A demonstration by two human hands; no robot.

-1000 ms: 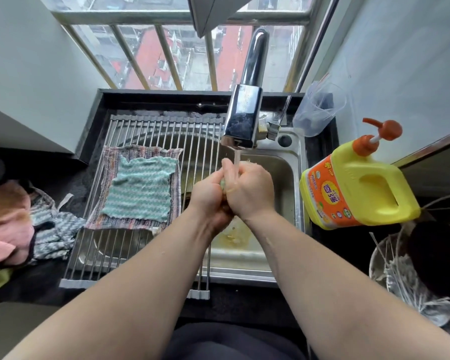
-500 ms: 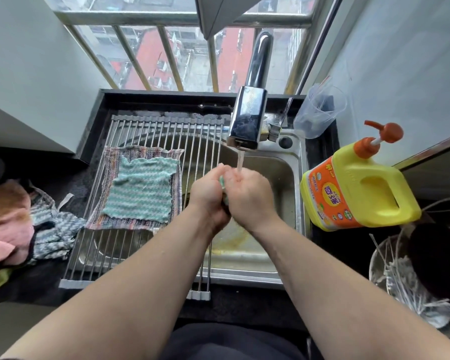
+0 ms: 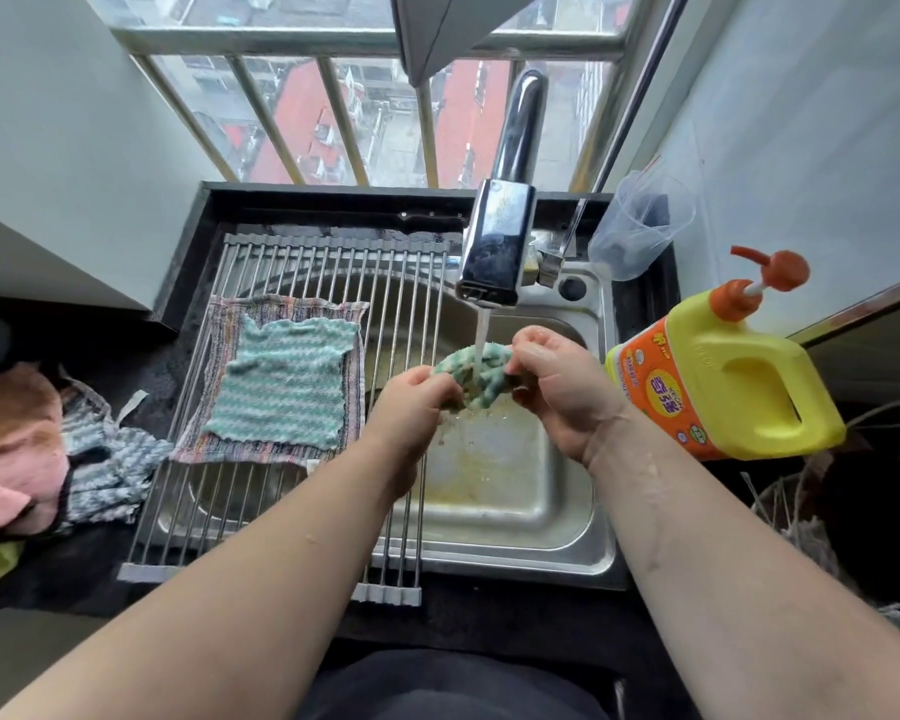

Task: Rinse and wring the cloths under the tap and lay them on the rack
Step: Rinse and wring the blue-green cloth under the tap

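Cloths (image 3: 281,387) on rack (image 3: 302,262) left of tap (image 3: 494,252); bottle (image 3: 723,376) right.

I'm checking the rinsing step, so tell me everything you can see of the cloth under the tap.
The cloth is green and white in wavy stripes, looks like microfibre, wet and bunched. The left hand and right hand grip its two ends over the sink; water from the tap falls on its middle.

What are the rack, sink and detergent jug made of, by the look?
Rack: thin bright metal rods, probably stainless steel; grey end strips look like plastic or rubber. Sink: stainless steel, brushed satin sheen, with brownish staining in the basin. Detergent jug: glossy moulded yellow plastic, orange pump top.
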